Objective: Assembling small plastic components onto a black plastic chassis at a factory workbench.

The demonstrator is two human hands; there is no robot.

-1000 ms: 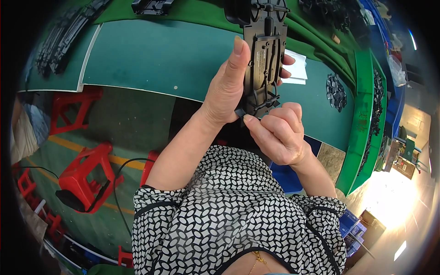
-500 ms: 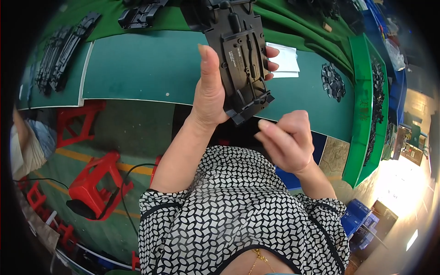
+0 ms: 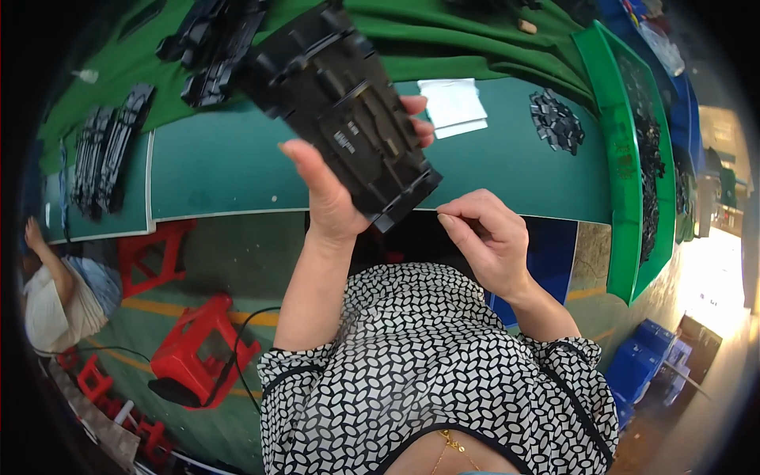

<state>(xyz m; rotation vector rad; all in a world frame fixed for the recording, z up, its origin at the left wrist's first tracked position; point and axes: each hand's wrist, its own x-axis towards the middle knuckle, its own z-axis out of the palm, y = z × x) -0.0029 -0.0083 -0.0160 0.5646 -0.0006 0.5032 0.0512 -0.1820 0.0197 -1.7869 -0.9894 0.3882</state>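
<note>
A long black moulded plastic part [image 3: 356,134], ribbed and with small white print, is raised above the table's front edge. My left hand [image 3: 331,194] grips it from beneath, thumb along the left side and fingertips showing at the right edge. The part slants, its far end toward the upper left, and is slightly blurred. Just right of its near end is my right hand [image 3: 492,241], apart from it, thumb and forefinger pinched together. Whatever may be between those fingertips is too small to make out.
On the green table [image 3: 229,162] are white paper [image 3: 453,107] and a heap of small black pieces [image 3: 556,120]. A green bin [image 3: 625,186] of black pieces stands right. More black parts [image 3: 111,150] lie left. A red stool [image 3: 190,356] and another person [image 3: 71,297] are left.
The black part has swung its far end leftward and moved slightly left with my left hand. My right hand stays near its lower end, fingers still pinched. The whole view has shifted.
</note>
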